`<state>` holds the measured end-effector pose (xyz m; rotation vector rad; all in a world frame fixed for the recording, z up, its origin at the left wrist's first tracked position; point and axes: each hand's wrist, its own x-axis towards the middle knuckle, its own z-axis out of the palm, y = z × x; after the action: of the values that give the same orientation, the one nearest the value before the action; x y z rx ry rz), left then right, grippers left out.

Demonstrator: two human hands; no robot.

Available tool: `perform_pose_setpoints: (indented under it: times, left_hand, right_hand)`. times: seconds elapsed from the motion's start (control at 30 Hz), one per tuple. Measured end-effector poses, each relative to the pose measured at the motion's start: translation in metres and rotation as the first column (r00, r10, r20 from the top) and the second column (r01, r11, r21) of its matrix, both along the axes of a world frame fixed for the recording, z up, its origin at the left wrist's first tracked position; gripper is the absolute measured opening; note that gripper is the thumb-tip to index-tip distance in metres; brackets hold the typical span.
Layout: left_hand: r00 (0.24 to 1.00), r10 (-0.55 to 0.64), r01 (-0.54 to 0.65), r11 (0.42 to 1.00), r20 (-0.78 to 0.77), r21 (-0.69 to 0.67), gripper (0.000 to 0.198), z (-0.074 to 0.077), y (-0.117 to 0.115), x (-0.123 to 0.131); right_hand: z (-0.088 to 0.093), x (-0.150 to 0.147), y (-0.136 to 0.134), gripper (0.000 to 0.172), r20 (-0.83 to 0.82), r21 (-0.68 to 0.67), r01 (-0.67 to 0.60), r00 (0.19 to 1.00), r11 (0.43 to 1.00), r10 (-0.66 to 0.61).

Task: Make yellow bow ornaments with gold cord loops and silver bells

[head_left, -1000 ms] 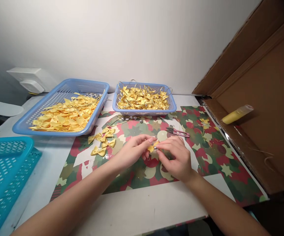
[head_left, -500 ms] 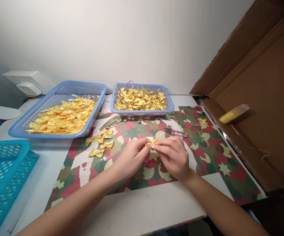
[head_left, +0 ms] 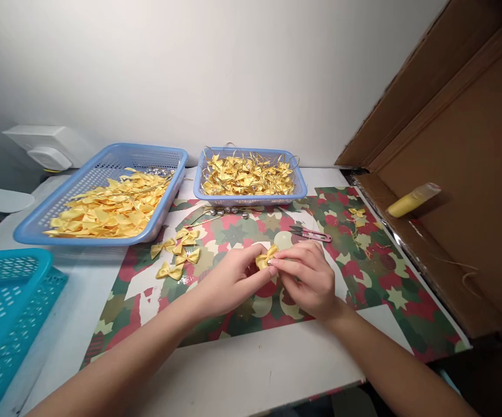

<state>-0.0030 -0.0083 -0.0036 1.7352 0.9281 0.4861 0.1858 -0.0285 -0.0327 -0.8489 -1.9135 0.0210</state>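
A yellow ribbon bow is held between my two hands above the patterned sheet. My left hand grips it from the left, thumb in front and fingers behind. My right hand pinches its right side with thumb and fingertips; a small silvery bit shows at the bow's middle, partly covered by fingers. Left of my hands, several loose bows lie on the sheet. Pink-handled thread snips rest just beyond my right hand.
Behind stand a blue basket of yellow bows and a smaller blue basket of bows with gold cords. Silver bells lie before the smaller one. A teal basket is at left, a cardboard wall at right, holding a yellow tube.
My left thumb has stretched forward toward the right fingertips and the left fingers have opened somewhat. More of the bow shows, turned to face upward. The right hand has barely moved.
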Motion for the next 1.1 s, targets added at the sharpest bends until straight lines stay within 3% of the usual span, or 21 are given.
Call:
perform_pose_setpoints:
  times: [0.13, 0.23, 0.43, 0.53, 0.63, 0.8, 0.9, 1.03, 1.1]
  left_hand:
    - [0.998, -0.025, 0.025, 1.0, -0.058, 0.003, 0.027, -0.002, 0.001, -0.001]
    - [0.996, -0.038, 0.041, 0.999, -0.08, 0.027, 0.022, -0.002, 0.002, -0.002]
    - [0.995, -0.075, 0.08, 0.995, -0.071, 0.058, 0.018, 0.001, 0.002, 0.0]
    - [0.999, 0.039, -0.04, 0.998, 0.024, 0.051, 0.014, -0.003, 0.001, 0.003]
    - [0.963, 0.174, -0.153, 0.982, 0.207, -0.114, 0.028, -0.011, 0.001, 0.006]
    - [0.846, 0.348, -0.165, 0.891, 0.405, -0.422, 0.021, -0.02, 0.004, 0.006]
    - [0.816, 0.413, -0.176, 0.844, 0.405, -0.507, 0.02, -0.021, 0.007, 0.006]
    - [0.788, 0.48, -0.164, 0.767, 0.385, -0.62, 0.022, -0.02, 0.008, 0.006]
    - [0.775, 0.507, -0.167, 0.741, 0.378, -0.651, 0.024, -0.02, 0.008, 0.006]
  right_hand:
    - [0.001, 0.001, 0.001, 0.019, -0.166, -0.202, -0.092, 0.984, 0.975, 0.059]
    - [0.002, 0.003, 0.001, 0.016, -0.279, -0.35, -0.086, 0.96, 0.933, -0.016]
    - [-0.003, 0.001, 0.0, 0.007, -0.38, -0.646, -0.214, 0.923, 0.733, -0.066]
    - [-0.005, -0.001, -0.001, 0.01, -0.442, -0.701, -0.242, 0.886, 0.671, -0.142]
    - [-0.004, -0.002, -0.001, 0.01, -0.493, -0.719, -0.275, 0.85, 0.639, -0.188]
    - [-0.003, -0.001, 0.003, 0.014, -0.579, -0.738, -0.398, 0.789, 0.544, -0.208]
    - [-0.004, 0.0, 0.005, 0.015, -0.568, -0.743, -0.394, 0.798, 0.54, -0.199]
    - [-0.003, 0.001, 0.006, 0.016, -0.429, -0.718, -0.258, 0.896, 0.646, -0.118]
    - [-0.001, 0.001, 0.005, 0.028, -0.319, -0.728, -0.191, 0.944, 0.659, -0.079]
